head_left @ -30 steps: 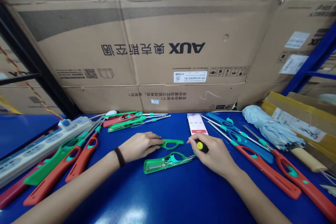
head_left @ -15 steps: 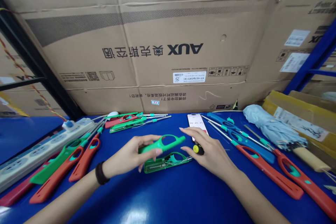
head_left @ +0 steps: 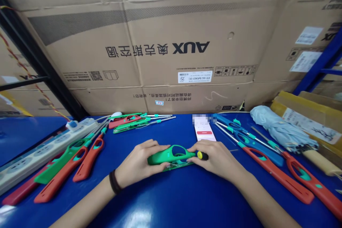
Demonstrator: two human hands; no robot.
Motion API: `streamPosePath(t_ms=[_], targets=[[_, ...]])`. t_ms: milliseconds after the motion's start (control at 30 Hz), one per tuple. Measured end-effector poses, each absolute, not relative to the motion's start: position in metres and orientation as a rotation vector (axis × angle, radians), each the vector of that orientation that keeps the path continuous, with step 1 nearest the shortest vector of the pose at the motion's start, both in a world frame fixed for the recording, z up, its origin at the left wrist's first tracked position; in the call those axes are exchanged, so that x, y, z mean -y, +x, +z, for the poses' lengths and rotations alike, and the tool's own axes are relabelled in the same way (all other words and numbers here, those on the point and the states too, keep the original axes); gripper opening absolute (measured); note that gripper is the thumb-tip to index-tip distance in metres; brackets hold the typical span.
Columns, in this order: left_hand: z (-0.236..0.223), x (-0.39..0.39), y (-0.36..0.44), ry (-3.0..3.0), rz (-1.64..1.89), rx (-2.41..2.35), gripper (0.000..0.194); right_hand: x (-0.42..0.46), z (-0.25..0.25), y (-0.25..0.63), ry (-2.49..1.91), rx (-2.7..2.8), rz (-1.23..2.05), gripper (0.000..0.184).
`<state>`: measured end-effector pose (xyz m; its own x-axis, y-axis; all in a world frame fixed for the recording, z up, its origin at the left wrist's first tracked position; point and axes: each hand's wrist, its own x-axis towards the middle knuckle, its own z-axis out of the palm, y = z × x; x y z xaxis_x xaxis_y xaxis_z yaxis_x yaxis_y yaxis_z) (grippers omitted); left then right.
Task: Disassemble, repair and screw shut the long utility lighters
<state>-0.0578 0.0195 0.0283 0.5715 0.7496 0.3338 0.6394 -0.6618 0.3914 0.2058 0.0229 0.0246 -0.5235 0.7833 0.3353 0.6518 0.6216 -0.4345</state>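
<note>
A green lighter handle shell [head_left: 167, 155] lies on top of its open green lower half [head_left: 178, 165] at the middle of the blue table [head_left: 171, 199]. My left hand [head_left: 137, 164] grips the shell's left end with curled fingers. My right hand [head_left: 216, 158] pinches the shell's right end. A small screwdriver with a yellow and black handle [head_left: 202, 155] is tucked in that same hand.
Long green and orange lighters [head_left: 72, 160] and a white power strip [head_left: 40, 149] lie to the left. More lighters [head_left: 139, 121] sit behind. A phone [head_left: 203, 130], blue and orange lighters [head_left: 267, 156], a folded umbrella [head_left: 283, 131] and cardboard boxes [head_left: 165, 50] stand to the right and behind.
My left hand lifted the green shell off the table, carried it over the open lower half and set it down on it. My right hand moved in to its right end.
</note>
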Motion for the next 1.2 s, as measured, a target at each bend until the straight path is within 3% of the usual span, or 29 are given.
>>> streamPosePath(t_ms=[433,600,833,1200], targets=[[0.017,-0.018,-0.061,2.583,0.711,-1.096,0.028,-0.028,0.030,0.219,-1.239,2.412,0.660,0.021],[0.013,-0.020,-0.064,2.582,0.777,-1.149,0.028,-0.034,0.025,0.231,-1.280,2.367,0.539,0.037],[0.011,-0.020,-0.065,2.597,0.763,-1.136,0.030,-0.037,0.030,0.242,-1.315,2.386,0.507,0.018],[0.007,-0.018,-0.064,2.610,0.714,-1.150,0.031,-0.033,0.028,0.223,-1.321,2.469,0.552,0.011]])
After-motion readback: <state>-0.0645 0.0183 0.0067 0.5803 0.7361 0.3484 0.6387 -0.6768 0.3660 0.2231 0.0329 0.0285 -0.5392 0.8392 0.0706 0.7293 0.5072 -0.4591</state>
